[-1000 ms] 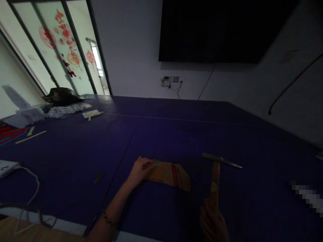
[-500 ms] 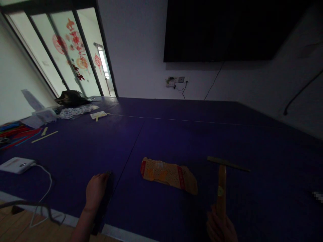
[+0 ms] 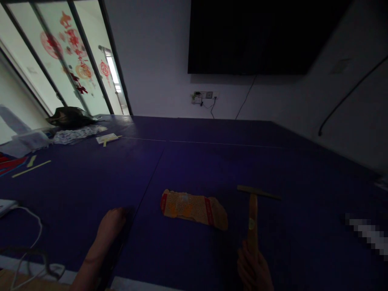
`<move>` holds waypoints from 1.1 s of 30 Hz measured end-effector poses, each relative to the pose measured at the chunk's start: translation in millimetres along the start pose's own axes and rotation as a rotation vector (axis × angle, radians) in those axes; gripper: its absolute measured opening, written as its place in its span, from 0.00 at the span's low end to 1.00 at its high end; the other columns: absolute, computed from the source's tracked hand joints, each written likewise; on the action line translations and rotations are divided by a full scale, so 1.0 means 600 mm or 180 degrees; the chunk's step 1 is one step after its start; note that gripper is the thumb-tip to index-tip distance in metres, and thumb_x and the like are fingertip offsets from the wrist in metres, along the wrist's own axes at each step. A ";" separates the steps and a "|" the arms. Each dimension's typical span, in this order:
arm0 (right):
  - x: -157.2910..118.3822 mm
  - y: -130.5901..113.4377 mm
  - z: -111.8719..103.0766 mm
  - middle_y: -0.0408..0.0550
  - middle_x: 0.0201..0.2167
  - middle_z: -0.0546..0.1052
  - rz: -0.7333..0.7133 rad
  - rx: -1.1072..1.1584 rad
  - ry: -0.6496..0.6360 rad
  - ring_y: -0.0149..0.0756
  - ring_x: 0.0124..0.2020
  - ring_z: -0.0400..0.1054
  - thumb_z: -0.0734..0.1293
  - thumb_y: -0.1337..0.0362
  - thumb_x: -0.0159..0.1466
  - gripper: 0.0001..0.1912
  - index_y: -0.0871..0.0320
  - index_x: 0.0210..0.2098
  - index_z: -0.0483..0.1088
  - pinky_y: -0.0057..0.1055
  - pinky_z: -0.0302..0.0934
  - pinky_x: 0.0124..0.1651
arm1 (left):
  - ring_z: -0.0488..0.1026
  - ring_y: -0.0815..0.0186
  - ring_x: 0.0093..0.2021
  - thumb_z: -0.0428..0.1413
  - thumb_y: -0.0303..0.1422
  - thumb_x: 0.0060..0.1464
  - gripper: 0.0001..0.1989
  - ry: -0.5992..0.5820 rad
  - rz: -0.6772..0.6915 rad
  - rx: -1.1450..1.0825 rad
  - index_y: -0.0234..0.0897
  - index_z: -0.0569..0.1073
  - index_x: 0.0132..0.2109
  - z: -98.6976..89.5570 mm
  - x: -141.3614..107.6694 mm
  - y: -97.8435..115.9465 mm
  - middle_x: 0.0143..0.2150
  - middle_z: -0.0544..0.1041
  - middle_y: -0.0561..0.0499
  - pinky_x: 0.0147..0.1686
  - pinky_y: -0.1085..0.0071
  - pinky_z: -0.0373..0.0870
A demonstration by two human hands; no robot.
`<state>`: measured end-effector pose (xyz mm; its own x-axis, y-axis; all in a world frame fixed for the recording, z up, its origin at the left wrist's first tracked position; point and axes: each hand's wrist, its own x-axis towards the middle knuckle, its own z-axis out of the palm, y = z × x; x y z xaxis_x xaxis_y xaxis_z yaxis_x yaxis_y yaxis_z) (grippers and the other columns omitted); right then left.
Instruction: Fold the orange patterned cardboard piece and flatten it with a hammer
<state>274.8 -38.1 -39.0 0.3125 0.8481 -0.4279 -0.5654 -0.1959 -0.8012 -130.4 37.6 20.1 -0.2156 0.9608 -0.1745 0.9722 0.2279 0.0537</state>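
My right hand (image 3: 254, 266) is wrapped round the lower end of a wooden handle. This hammer-like tool (image 3: 252, 218) has a long thin crosspiece at its top and stands over the dark purple table. Left of it, a patterned orange-tan packet or cloth (image 3: 189, 206) with red bands lies flat; neither hand touches it. My left hand (image 3: 112, 220) rests at the table's near left, fingers curled closed, beside a dark seam. Whatever those fingers may hold is too dark to make out.
A white device (image 3: 6, 206) with a cable sits at the left edge. Farther back are yellow strips (image 3: 32, 169), red and blue strips (image 3: 12, 165), a small white packet (image 3: 106, 138), patterned sheets (image 3: 75, 133) and a black bag (image 3: 71, 117). A pixelated object (image 3: 368, 234) lies right.
The view has turned slightly right, so everything appears shifted left. My right hand still holds the tool, and my left hand remains closed beside the seam.
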 end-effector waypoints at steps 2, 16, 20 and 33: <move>0.000 -0.002 0.000 0.35 0.13 0.67 0.0027 -0.0034 -0.0150 0.23 0.09 0.57 0.75 0.54 0.36 0.27 0.55 0.32 0.63 0.17 0.47 0.09 | 0.72 0.64 0.37 0.46 0.25 0.46 0.11 0.0126 0.0208 -0.0191 0.34 0.72 0.34 -0.009 0.004 0.010 0.36 0.76 0.45 0.36 0.75 0.63; -0.017 0.002 0.035 0.30 0.11 0.58 0.0112 -0.0291 -0.0348 0.18 0.08 0.50 0.73 0.54 0.41 0.24 0.56 0.31 0.61 0.15 0.43 0.10 | 0.72 0.65 0.32 0.53 0.32 0.46 0.08 0.0183 0.1713 -0.3112 0.34 0.75 0.29 -0.007 0.027 0.335 0.30 0.78 0.50 0.35 0.72 0.66; -0.021 0.000 0.039 0.32 0.14 0.62 0.0114 -0.0387 -0.0398 0.20 0.10 0.54 0.73 0.54 0.40 0.24 0.56 0.32 0.61 0.16 0.46 0.11 | 0.72 0.66 0.31 0.54 0.32 0.45 0.08 0.0085 0.1673 -0.3203 0.34 0.76 0.30 0.033 0.035 0.396 0.30 0.78 0.50 0.33 0.73 0.66; -0.016 0.016 0.033 0.28 0.10 0.56 0.0239 -0.0362 -0.0455 0.16 0.08 0.44 0.71 0.50 0.43 0.25 0.56 0.34 0.59 0.14 0.38 0.09 | 0.71 0.66 0.32 0.55 0.32 0.47 0.06 0.0232 0.1898 -0.2798 0.37 0.76 0.30 0.088 0.038 0.406 0.29 0.77 0.51 0.35 0.72 0.64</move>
<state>251.6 -38.4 -34.4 0.1563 0.8887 -0.4310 -0.4907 -0.3088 -0.8147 106.7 106.4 -22.8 0.2405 0.9553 0.1719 0.5214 -0.2766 0.8073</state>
